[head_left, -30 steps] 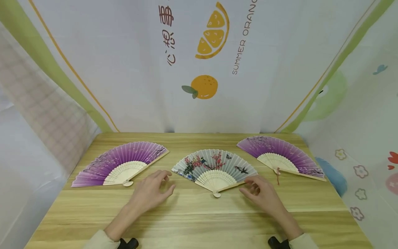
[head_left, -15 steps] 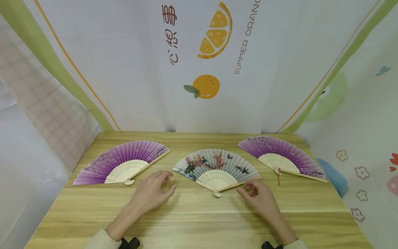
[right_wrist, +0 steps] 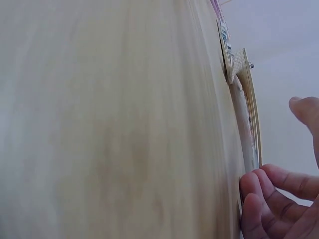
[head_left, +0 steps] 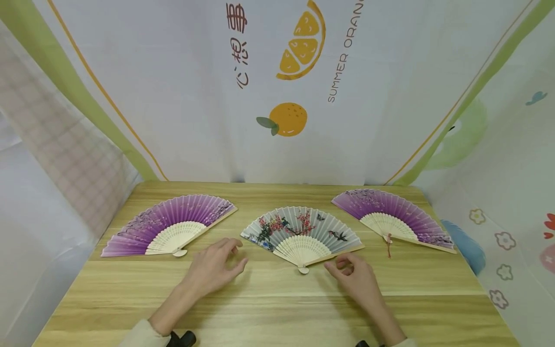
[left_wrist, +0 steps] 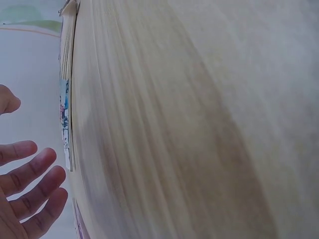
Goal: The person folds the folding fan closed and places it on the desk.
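Observation:
Spread on the wooden table, a grey folding fan (head_left: 303, 229) with pink blossoms and birds lies in the middle, its pale pivot end towards me. Left of it is my left hand (head_left: 211, 269), thumb and fingers apart and holding nothing. My right hand (head_left: 356, 278) is beside the grey fan's right edge rib, fingers loosely bent. In the right wrist view its index fingertip (right_wrist: 266, 169) is close to that rib; whether they touch I cannot tell. The thumb (right_wrist: 304, 110) stands away from the fan.
A spread purple fan (head_left: 175, 224) lies on the left of the table (head_left: 269, 308). Another purple fan (head_left: 390, 217), with a red cord (head_left: 389, 248) at its pivot, lies at the back right. A white printed curtain (head_left: 195, 120) hangs behind the table.
My right hand has drawn left and slightly nearer me, along the grey fan's right edge rib, uncovering the rib's outer end. My left hand and the fans stay nearly still.

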A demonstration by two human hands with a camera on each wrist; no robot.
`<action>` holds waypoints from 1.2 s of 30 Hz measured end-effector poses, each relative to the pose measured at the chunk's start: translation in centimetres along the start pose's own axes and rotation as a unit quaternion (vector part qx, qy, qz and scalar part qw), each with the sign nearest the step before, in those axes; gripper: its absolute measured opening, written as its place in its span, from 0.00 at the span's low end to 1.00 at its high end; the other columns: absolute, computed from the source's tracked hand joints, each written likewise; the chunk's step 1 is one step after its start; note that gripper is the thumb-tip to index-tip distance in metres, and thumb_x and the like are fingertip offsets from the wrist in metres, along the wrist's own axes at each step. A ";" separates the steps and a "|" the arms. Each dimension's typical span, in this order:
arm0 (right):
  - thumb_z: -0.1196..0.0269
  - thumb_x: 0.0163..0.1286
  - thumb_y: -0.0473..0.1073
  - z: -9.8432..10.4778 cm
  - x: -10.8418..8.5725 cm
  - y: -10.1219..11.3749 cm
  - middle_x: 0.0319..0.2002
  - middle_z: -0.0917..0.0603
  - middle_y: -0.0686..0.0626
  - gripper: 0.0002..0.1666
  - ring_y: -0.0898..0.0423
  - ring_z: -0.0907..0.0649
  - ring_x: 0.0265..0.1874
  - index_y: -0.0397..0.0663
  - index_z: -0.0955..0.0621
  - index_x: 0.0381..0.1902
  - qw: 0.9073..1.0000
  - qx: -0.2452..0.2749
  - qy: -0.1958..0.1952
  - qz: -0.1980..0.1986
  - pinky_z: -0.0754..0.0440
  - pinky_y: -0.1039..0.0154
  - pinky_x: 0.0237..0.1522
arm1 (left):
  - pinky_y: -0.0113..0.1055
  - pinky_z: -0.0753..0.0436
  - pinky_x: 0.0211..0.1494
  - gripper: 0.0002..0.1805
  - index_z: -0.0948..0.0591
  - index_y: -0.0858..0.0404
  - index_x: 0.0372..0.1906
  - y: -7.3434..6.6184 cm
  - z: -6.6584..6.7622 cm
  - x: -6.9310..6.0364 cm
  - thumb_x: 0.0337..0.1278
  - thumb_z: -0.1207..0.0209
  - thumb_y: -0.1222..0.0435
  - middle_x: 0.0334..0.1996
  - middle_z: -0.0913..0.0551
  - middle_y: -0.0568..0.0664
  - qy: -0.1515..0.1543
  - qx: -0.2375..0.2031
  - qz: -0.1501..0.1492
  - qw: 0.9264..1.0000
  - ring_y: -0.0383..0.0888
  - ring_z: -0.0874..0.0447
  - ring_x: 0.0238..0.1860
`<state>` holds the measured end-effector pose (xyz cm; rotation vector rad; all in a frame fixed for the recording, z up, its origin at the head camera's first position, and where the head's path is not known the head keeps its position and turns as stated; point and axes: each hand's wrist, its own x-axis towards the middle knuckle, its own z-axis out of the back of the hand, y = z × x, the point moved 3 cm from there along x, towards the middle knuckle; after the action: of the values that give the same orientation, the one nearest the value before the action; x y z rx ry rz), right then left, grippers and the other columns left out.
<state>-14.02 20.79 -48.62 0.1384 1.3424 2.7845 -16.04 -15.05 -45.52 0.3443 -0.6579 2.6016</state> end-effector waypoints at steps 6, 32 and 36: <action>0.25 0.60 0.61 -0.2 -0.1 0.2 0.32 0.16 0.54 0.24 0.59 0.18 0.30 0.47 0.14 0.38 1.000 -0.009 -0.008 -0.025 0.20 0.58 0.38 | 0.37 0.20 0.30 0.19 0.16 0.59 0.48 -0.1 -0.2 0.1 0.55 0.29 0.54 0.36 0.16 0.44 0.008 0.002 0.007 1.000 0.41 0.19 0.32; 0.26 0.60 0.64 -1.0 0.1 0.3 0.29 0.17 0.54 0.27 0.59 0.19 0.28 0.44 0.14 0.36 0.997 -0.034 -0.029 -0.063 0.22 0.58 0.34 | 0.34 0.21 0.28 0.18 0.16 0.60 0.46 -0.5 -0.8 0.1 0.57 0.30 0.53 0.35 0.17 0.44 0.017 0.011 0.006 1.000 0.40 0.20 0.30; 0.25 0.60 0.62 -1.1 0.2 0.3 0.29 0.16 0.54 0.26 0.59 0.19 0.28 0.44 0.13 0.36 0.997 -0.030 -0.031 -0.060 0.22 0.58 0.34 | 0.35 0.21 0.29 0.19 0.16 0.59 0.46 -0.4 -1.3 0.4 0.56 0.30 0.51 0.35 0.17 0.44 0.018 0.015 0.016 1.000 0.40 0.20 0.30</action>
<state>-14.29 19.76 -49.00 0.1351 1.2100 2.6934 -16.33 -13.90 -46.36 0.2972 -0.6175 2.6432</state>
